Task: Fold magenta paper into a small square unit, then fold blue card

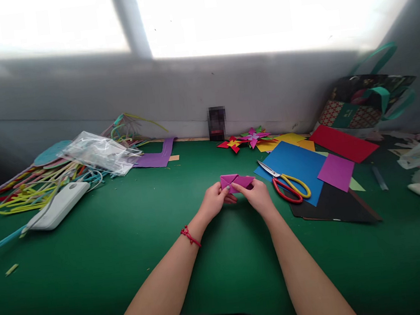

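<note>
A small folded piece of magenta paper (236,181) lies on the green table (110,249) in front of me. My left hand (214,201) pinches its left end, fingers closed on it; a red cord is tied round that wrist. My right hand (256,194) pinches its right end, fingers closed too. Both hands rest low on the table surface.
Scissors (288,186) with red and yellow handles lie on a blue sheet (297,162) right of my hands, among purple, red and black sheets. Folded paper stars (248,139) sit at the back. A plastic bag (99,151), coloured strips and a white case (58,206) lie left. A patterned bag (362,99) stands at the far right.
</note>
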`<state>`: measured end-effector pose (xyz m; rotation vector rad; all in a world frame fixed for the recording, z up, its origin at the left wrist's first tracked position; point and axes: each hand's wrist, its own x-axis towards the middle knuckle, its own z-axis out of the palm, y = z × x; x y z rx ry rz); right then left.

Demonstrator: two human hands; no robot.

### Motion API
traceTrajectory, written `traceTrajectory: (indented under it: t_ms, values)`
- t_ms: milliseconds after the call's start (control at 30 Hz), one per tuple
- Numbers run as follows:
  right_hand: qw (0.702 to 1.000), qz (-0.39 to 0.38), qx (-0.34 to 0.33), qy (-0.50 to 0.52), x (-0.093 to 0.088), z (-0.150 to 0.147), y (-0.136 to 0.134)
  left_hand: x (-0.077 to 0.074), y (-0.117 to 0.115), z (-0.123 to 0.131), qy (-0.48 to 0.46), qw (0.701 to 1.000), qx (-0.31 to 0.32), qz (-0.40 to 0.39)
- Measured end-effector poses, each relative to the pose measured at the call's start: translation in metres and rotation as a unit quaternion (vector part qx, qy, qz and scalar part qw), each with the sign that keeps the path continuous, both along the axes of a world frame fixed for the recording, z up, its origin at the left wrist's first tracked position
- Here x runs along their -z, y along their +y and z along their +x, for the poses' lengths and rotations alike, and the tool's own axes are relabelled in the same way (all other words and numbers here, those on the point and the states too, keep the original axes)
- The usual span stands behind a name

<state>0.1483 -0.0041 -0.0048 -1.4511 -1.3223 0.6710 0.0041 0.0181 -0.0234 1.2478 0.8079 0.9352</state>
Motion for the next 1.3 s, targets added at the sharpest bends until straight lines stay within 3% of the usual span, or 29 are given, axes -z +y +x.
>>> traceTrajectory:
  t_ms: [133, 200, 267, 333, 400, 533, 667, 1300]
  values:
    - [0.99, 0.096, 0.082, 0.056, -0.002, 0.002, 0.001, -0.006, 0.004, -0.001, -0.039, 0.995, -0.083, -0.038]
    - [0.987, 0.065, 0.104, 0.099, -0.001, 0.005, 0.002, -0.009, 0.005, -0.003, -0.066, 0.99, -0.118, -0.051]
    - [0.987, -0.012, 0.049, 0.151, 0.001, 0.004, 0.002, -0.011, 0.005, -0.006, -0.092, 0.986, -0.128, -0.06]
    - [0.976, -0.069, -0.059, 0.197, 0.003, -0.002, 0.001, -0.012, 0.004, -0.007, -0.109, 0.985, -0.12, -0.064]
    - [0.965, -0.077, -0.127, 0.218, 0.005, -0.01, 0.001, -0.012, 0.003, -0.007, -0.117, 0.986, -0.1, -0.063]
    - [0.956, -0.049, -0.129, 0.26, 0.006, -0.022, 0.0, -0.012, 0.0, -0.004, -0.108, 0.992, -0.037, -0.057]
    - [0.944, -0.058, -0.176, 0.274, 0.008, -0.023, 0.0, -0.012, 0.0, -0.005, -0.085, 0.996, 0.0, -0.031]
    - [0.976, 0.017, -0.082, 0.2, 0.019, -0.034, -0.002, -0.006, 0.004, -0.004, -0.037, 0.999, -0.004, 0.019]
